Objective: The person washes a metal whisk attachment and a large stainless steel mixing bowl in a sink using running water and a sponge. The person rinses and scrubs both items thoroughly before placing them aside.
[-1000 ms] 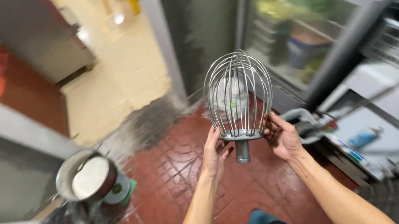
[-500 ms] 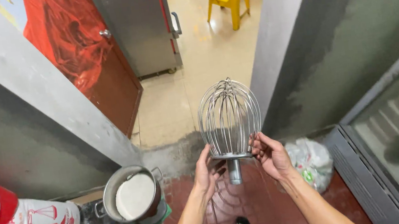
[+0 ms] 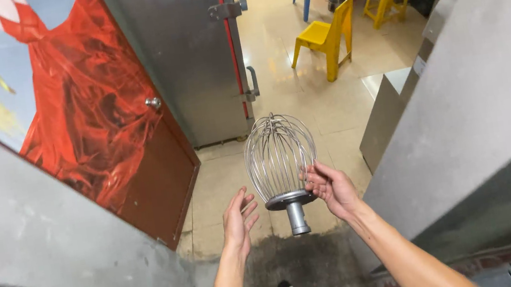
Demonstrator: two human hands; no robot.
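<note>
Your right hand [image 3: 332, 187] grips the whisk [image 3: 279, 160] by its wires just above the collar, shaft hanging down, cage upright; your left hand [image 3: 238, 220] stays open beside it, not touching, over the doorway floor [image 3: 331, 113]

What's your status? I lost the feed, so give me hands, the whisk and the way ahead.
Right hand grips the wire whisk attachment at its collar. Left hand open beside it, not touching. Doorway ahead; yellow chair further in.
</note>
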